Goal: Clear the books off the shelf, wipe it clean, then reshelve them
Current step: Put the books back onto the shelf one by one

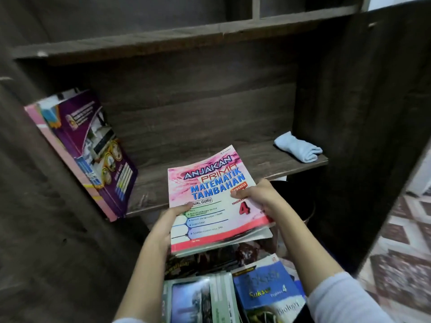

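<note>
In the head view, a dark wooden shelf board [210,157] is seen across the middle of the frame, closed in by a side wall on the left, a side panel [345,127] on the right and an upper shelf [144,43] above. A purple book [93,145] is leaned against the left wall at the board's left end, and a folded blue cloth [298,148] is laid at the right end by the front edge; a wide stretch of board lies between them. At frame centre a pink maths workbook [210,201] is held flat, its far edge over the board's front edge. Its left edge is gripped by the left hand [163,227] and its right edge by the right hand [261,197], thumbs on the cover. Below, at the bottom of the frame, a blue biology book [268,290] and green-edged books [198,299] are piled.
</note>
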`<state>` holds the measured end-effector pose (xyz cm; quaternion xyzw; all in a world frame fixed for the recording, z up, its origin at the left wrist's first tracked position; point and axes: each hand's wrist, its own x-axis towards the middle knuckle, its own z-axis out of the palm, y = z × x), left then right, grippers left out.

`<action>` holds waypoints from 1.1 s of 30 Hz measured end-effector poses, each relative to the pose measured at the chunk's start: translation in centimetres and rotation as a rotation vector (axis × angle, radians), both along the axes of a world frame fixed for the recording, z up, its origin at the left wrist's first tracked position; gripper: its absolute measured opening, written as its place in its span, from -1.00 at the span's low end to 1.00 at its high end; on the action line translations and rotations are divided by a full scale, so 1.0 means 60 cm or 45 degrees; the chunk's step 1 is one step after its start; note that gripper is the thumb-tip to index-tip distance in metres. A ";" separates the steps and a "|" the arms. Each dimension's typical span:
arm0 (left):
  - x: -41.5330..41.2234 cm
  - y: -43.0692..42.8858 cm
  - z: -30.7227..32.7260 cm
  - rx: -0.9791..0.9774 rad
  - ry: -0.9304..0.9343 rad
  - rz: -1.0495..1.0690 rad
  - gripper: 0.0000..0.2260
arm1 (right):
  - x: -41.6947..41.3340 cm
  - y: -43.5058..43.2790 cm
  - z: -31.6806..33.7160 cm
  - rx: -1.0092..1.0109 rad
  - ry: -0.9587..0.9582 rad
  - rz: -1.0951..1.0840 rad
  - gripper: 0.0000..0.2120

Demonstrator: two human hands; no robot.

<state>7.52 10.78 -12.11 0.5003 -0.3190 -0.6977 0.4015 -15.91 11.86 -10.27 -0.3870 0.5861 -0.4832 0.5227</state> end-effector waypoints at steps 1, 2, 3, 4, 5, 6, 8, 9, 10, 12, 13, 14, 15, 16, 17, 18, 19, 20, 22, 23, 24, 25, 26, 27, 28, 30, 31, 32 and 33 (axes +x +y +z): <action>-0.002 -0.002 -0.009 0.040 0.010 0.000 -0.49 | -0.002 -0.008 -0.008 0.023 0.031 0.013 -0.82; -0.006 -0.002 -0.015 0.073 0.023 -0.013 -0.51 | -0.003 -0.013 -0.016 0.050 0.056 0.017 -0.84; -0.009 -0.004 -0.014 0.082 0.024 -0.022 -0.55 | -0.003 -0.018 -0.018 0.072 0.087 0.009 -0.81; -0.012 -0.007 -0.018 0.095 0.023 -0.016 -0.60 | -0.003 -0.026 -0.027 0.102 0.139 -0.012 -0.72; -0.013 -0.010 -0.017 0.093 0.025 -0.013 -0.64 | -0.004 -0.032 -0.032 0.122 0.209 -0.029 -0.60; -0.014 -0.013 -0.018 0.095 0.026 -0.009 -0.68 | -0.003 -0.036 -0.037 0.150 0.296 -0.035 -0.48; -0.014 -0.016 -0.019 0.108 0.037 0.000 -0.70 | -0.005 -0.042 -0.048 0.179 0.499 -0.045 -0.40; -0.014 -0.018 -0.020 0.116 0.048 0.000 -0.70 | -0.003 -0.039 -0.048 0.179 0.615 -0.035 -0.43; -0.014 -0.018 -0.020 0.128 0.054 -0.007 -0.70 | 0.000 -0.036 -0.046 0.166 0.747 -0.023 -0.47; -0.015 -0.019 -0.016 0.136 0.062 -0.010 -0.70 | 0.011 -0.028 -0.046 0.126 1.078 -0.010 -0.40; -0.015 -0.021 -0.014 0.129 0.075 -0.014 -0.70 | 0.019 -0.019 -0.045 0.125 1.281 -0.009 -0.35; -0.016 -0.021 -0.012 0.120 0.079 -0.016 -0.71 | 0.028 -0.010 -0.043 0.114 1.475 -0.002 -0.32; -0.017 -0.021 -0.011 0.110 0.083 -0.021 -0.72 | 0.035 0.000 -0.038 0.096 1.606 0.034 -0.30; -0.018 -0.021 -0.009 0.109 0.081 -0.022 -0.73 | 0.038 0.010 -0.030 0.060 1.659 0.105 -0.27; -0.020 -0.019 -0.008 0.114 0.089 -0.027 -0.74 | 0.037 0.020 -0.025 0.000 1.658 0.218 -0.24; -0.021 -0.018 -0.005 0.125 0.093 -0.027 -0.75 | 0.036 0.030 -0.020 -0.080 1.621 0.374 -0.23; -0.022 -0.016 -0.002 0.130 0.102 -0.034 -0.74 | 0.034 0.043 -0.014 -0.155 1.549 0.546 -0.23; -0.023 -0.016 0.001 0.135 0.099 -0.029 -0.73 | 0.034 0.055 -0.010 -0.217 1.475 0.695 -0.21; -0.026 -0.016 0.009 0.127 0.090 -0.020 -0.76 | 0.038 0.072 -0.010 -0.333 1.525 0.822 -0.08; -0.029 -0.015 0.014 0.125 0.092 -0.024 -0.79 | 0.042 0.073 -0.016 -0.412 1.642 0.787 -0.02; -0.031 -0.015 0.019 0.119 0.086 -0.008 -0.82 | 0.048 0.069 -0.027 -0.517 1.754 0.702 0.00; -0.037 -0.012 0.023 0.112 0.097 0.012 -0.83 | 0.052 0.066 -0.039 -0.642 1.846 0.587 -0.03; -0.042 -0.011 0.029 0.101 0.101 0.036 -0.82 | 0.057 0.059 -0.052 -0.793 1.896 0.446 -0.07; -0.048 -0.006 0.035 0.084 0.107 0.044 -0.78 | 0.059 0.054 -0.061 -0.919 1.906 0.302 -0.10; -0.054 -0.001 0.042 0.069 0.109 0.050 -0.75 | 0.059 0.051 -0.067 -1.000 1.874 0.180 -0.12; -0.065 0.005 0.066 0.019 0.117 0.066 -0.77 | 0.054 0.044 -0.072 -1.137 1.786 0.007 -0.15; -0.073 0.010 0.085 -0.024 0.135 0.088 -0.77 | 0.054 0.041 -0.068 -1.202 1.723 -0.059 -0.22; -0.079 0.014 0.105 -0.085 0.166 0.115 -0.75 | 0.057 0.040 -0.060 -1.270 1.650 -0.156 -0.34; -0.084 0.015 0.126 -0.156 0.212 0.140 -0.71 | 0.061 0.037 -0.052 -1.319 1.522 -0.269 -0.43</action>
